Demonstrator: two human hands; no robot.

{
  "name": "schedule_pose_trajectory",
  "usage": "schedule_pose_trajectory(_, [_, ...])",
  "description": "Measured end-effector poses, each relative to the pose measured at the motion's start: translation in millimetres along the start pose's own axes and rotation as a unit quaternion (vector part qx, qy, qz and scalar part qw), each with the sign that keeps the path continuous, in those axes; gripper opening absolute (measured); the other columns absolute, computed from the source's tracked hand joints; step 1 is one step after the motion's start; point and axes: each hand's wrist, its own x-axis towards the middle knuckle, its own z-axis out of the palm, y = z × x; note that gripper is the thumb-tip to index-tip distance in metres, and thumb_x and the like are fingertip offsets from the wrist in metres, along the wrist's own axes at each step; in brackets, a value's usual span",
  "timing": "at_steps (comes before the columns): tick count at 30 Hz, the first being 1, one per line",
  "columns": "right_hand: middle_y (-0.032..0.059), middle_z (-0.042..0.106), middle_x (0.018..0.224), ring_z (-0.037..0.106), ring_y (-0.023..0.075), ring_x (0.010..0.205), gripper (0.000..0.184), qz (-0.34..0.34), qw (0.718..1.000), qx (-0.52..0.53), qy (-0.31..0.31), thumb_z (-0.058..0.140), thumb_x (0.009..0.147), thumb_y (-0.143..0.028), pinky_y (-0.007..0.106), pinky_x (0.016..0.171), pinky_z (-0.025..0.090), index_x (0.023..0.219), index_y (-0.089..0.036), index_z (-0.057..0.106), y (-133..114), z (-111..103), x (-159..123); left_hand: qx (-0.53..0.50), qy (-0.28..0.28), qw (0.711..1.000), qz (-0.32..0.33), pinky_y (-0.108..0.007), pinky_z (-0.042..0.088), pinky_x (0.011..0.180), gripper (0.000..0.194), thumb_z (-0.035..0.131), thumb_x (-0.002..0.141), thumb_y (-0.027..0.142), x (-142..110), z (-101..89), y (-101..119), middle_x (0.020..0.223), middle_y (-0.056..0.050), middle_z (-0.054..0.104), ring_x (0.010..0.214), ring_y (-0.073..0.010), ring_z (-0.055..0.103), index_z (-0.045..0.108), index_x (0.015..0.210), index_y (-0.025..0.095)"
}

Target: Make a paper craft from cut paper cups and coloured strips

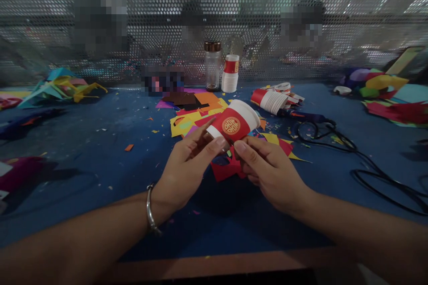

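A red and white paper cup (234, 124) with a gold round emblem is tilted on its side above the blue table (100, 142), its mouth pointing up and right. My left hand (189, 164) pinches the cup's base end with thumb and fingers; a silver bracelet sits on that wrist. My right hand (267, 171) is closed just under the cup, fingers pressed on a piece of red paper (227, 170) beneath it. Both hands meet at the cup's bottom.
Coloured paper sheets (194, 113) and scraps lie behind the cup. A glass jar (212, 66) and a stack of cups (230, 74) stand by the perforated metal screen; more cups (274, 98) lie on their side. A black cable (351, 151) runs right. Paper piles (60, 87) sit at both sides.
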Motion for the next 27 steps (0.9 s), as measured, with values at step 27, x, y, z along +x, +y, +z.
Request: schedule_pose_trajectory(27, [-0.0098, 0.028, 0.058, 0.018, 0.0069, 0.046, 0.040, -0.040, 0.999, -0.003, -0.011, 0.061, 0.097, -0.051, 0.026, 0.040, 0.015, 0.071, -0.022, 0.050, 0, -2, -5, 0.145, 0.043, 0.983, 0.103, -0.038, 0.057, 0.100, 0.051, 0.078, 0.085, 0.031, -8, 1.1, 9, 0.133, -0.008, 0.070, 0.114, -0.0266, 0.069, 0.067, 0.135, 0.026])
